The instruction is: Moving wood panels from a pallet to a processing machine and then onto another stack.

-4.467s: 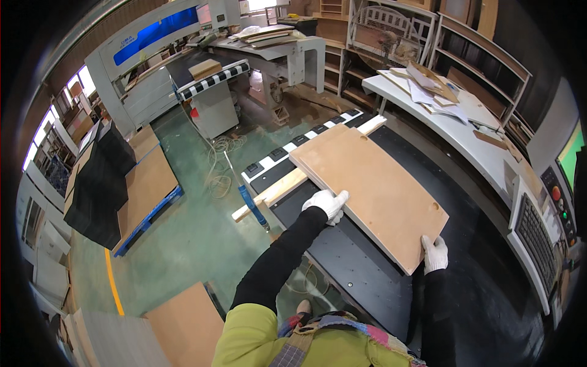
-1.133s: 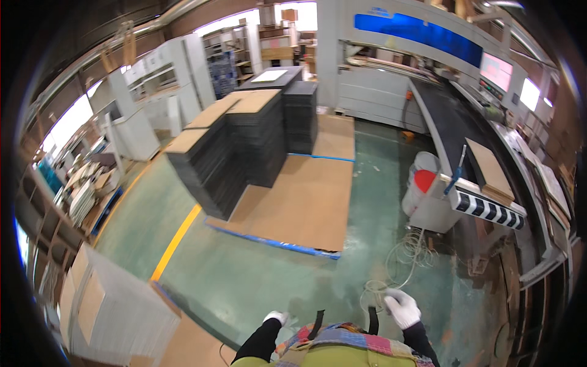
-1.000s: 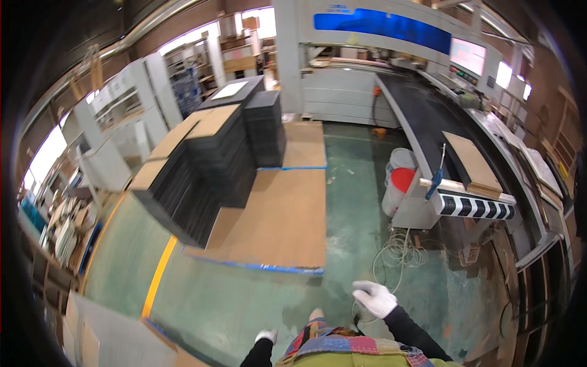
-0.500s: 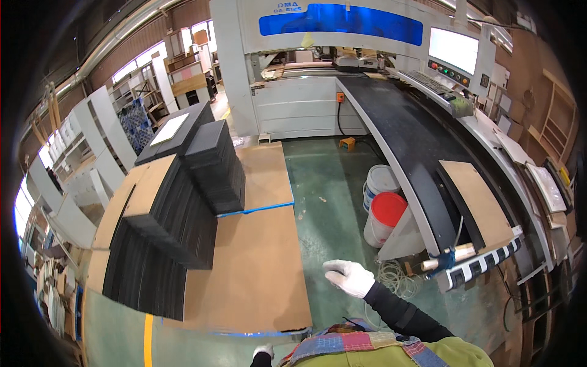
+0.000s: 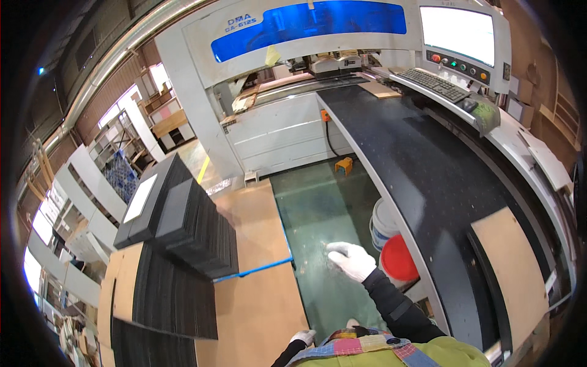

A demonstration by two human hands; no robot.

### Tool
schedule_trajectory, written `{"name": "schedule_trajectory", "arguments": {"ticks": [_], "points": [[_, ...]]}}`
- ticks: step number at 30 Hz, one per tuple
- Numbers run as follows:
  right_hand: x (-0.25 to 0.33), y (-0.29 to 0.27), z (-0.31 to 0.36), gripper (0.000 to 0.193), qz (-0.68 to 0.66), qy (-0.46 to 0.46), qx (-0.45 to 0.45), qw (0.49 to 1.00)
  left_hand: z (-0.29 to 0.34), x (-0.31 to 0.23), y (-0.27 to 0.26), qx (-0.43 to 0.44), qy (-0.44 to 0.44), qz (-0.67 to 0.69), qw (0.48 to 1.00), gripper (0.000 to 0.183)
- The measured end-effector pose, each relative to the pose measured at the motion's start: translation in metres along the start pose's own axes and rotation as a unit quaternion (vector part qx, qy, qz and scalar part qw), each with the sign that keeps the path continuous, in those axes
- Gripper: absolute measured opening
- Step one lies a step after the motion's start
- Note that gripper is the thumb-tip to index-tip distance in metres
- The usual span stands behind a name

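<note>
My right hand (image 5: 352, 262), in a white glove and black sleeve, hangs in the air over the green floor, left of the red-lidded bucket (image 5: 398, 258). Its fingers are loosely curved, with a gap to the thumb and nothing between them. My left hand (image 5: 304, 337), also white-gloved, is low at the bottom edge near the brown floor sheet (image 5: 263, 318); how its fingers are set is too small to make out. Tall stacks of dark panels (image 5: 195, 226) stand to the left, apart from both hands.
A machine (image 5: 287, 134) with a blue window spans the far side. Its black bed (image 5: 403, 147) runs along my right, bearing a brown-topped panel stack (image 5: 510, 269). A keyboard (image 5: 434, 84) sits below the screen (image 5: 458, 37). An orange foot pedal (image 5: 344, 166) lies on the floor.
My view has moved closer to the machine and tilted. My right hand stays raised and now appears beside the buckets; my left hand shows further right. A brown panel on the far bed shows more plainly.
</note>
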State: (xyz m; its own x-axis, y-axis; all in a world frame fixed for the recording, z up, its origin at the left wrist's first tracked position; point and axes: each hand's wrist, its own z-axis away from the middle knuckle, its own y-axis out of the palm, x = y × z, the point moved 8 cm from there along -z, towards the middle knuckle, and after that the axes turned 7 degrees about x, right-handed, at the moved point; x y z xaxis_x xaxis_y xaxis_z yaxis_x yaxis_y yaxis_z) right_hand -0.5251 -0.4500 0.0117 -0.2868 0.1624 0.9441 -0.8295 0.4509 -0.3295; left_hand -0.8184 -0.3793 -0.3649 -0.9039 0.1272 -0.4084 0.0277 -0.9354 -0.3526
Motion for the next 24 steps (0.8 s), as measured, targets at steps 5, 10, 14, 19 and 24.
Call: {"name": "schedule_trajectory", "arguments": {"ticks": [5,10,14,19,24], "points": [[-0.023,-0.081,-0.139,0.037,-0.042,0.007,-0.088,0.995,-0.06,-0.04,-0.108,-0.053,-0.051,0.024,0.997,0.049],[-0.048,-0.152,-0.303,0.039,0.083,-0.028,-0.228,0.97,-0.113,-0.077,-0.178,-0.049,-0.092,0.039,0.994,0.039],[-0.086,-0.25,-0.451,0.041,0.19,0.067,-0.318,0.926,-0.181,-0.118,-0.258,-0.064,-0.055,-0.13,0.988,0.038],[-0.143,-0.377,-0.555,0.044,0.234,0.228,-0.445,0.834,-0.295,-0.178,-0.428,-0.138,-0.107,-0.132,0.976,0.048],[-0.179,-0.466,-0.618,0.038,0.27,0.222,-0.509,0.786,-0.33,-0.411,-0.568,-0.219,0.045,-0.081,0.971,0.044]]}}
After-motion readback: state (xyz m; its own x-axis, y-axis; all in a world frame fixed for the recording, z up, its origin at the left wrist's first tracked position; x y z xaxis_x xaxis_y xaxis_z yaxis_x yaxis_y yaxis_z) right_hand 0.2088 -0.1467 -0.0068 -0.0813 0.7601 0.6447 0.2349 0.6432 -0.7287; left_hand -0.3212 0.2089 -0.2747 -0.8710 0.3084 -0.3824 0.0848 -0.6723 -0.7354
